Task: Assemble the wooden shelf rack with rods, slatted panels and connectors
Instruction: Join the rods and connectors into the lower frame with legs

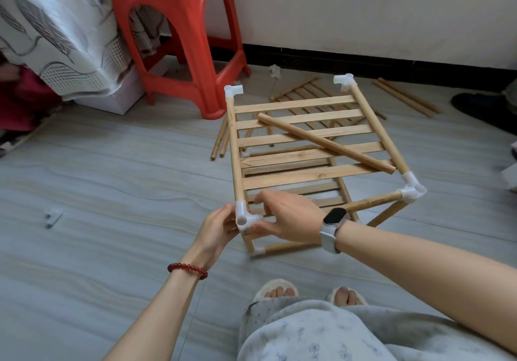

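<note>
Near edge: knees and lower body cut off by the frame, slippered toes just visible. Left hand [216, 227] pinches the near-left connector [242, 216] from the left. Right hand [285, 219] curls around the same corner from the right; its fingers hide the front rod's [372, 202] joint there, so seating can't be judged. Rack [307, 153] stands on the floor [112, 192] directly ahead, top slatted panel [302, 134] level, a loose rod [326, 143] lying diagonally across it. Lower tier mostly hidden behind the slats. Beyond: spare panel [302, 92] and rods [405, 97] on the floor, partly blocked. Red stool [179, 39] far left, top cropped.
</note>
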